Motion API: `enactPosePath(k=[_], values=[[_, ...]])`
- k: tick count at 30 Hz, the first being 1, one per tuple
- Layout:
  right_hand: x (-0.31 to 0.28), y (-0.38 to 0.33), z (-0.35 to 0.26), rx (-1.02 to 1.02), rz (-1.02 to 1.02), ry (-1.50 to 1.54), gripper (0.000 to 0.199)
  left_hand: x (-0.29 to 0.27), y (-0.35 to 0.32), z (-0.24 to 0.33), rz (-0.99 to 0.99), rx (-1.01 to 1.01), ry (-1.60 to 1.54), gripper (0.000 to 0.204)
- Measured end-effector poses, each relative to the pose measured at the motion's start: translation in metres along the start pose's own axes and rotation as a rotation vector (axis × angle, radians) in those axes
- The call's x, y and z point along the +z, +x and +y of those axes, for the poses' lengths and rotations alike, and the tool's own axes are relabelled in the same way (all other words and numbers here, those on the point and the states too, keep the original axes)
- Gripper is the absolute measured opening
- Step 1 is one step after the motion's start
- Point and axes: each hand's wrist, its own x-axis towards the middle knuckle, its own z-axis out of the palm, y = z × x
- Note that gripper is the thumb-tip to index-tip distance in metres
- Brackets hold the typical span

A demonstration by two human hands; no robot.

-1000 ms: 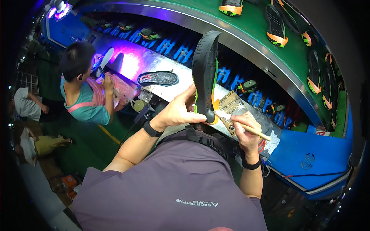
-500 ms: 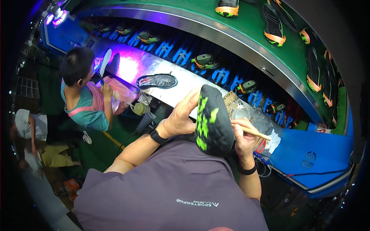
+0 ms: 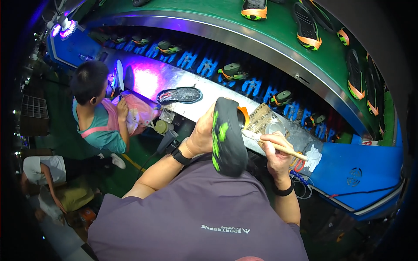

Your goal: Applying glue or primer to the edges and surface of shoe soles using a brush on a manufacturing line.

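Note:
My left hand (image 3: 201,138) is closed around the far left side of a black shoe upper (image 3: 230,141) with bright green patches, held tilted in front of my chest. An orange part (image 3: 244,116) shows at its far right edge. Between the fingers of my right hand (image 3: 278,156) is a brush (image 3: 289,152) with a pale wooden handle. Its tip points at the shoe's right side; whether it touches cannot be made out. Just beyond that hand, a small round cup (image 3: 275,128) stands by a piece of brown cardboard (image 3: 258,118).
On the metal bench lies a dark shoe sole (image 3: 179,95). Behind it, a rack of blue holders (image 3: 207,66) carries several shoe uppers. More shoes rest on the green conveyor (image 3: 209,8). A co-worker (image 3: 98,104) sits at left under purple lamps (image 3: 65,29). White tissue (image 3: 313,157) lies at right.
The shoe has moved left and turned, bringing its orange part into sight. The brush tip now shows beside it. At left, a person in white has shifted.

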Motion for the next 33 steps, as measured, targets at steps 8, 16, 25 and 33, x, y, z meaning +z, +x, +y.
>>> enactPosePath(k=[8, 16, 25, 33], values=[[-0.008, -0.025, 0.026, 0.222, 0.332, 0.272, 0.017, -0.008, -0.01, -0.026, 0.037, -0.431, -0.84, 0.089], [-0.008, -0.029, 0.031, 0.252, 0.338, 0.182, 0.018, -0.068, 0.136, -0.06, 0.045, -0.156, -1.423, 0.06], [-0.011, -0.019, 0.05, 0.336, 0.389, 0.154, 0.018, -0.076, 0.189, -0.094, 0.706, -0.282, -0.506, 0.034], [-0.001, 0.0, 0.06, 0.428, 0.368, 0.043, 0.016, -0.167, 0.265, -0.151, 0.63, -0.201, 0.391, 0.058]])
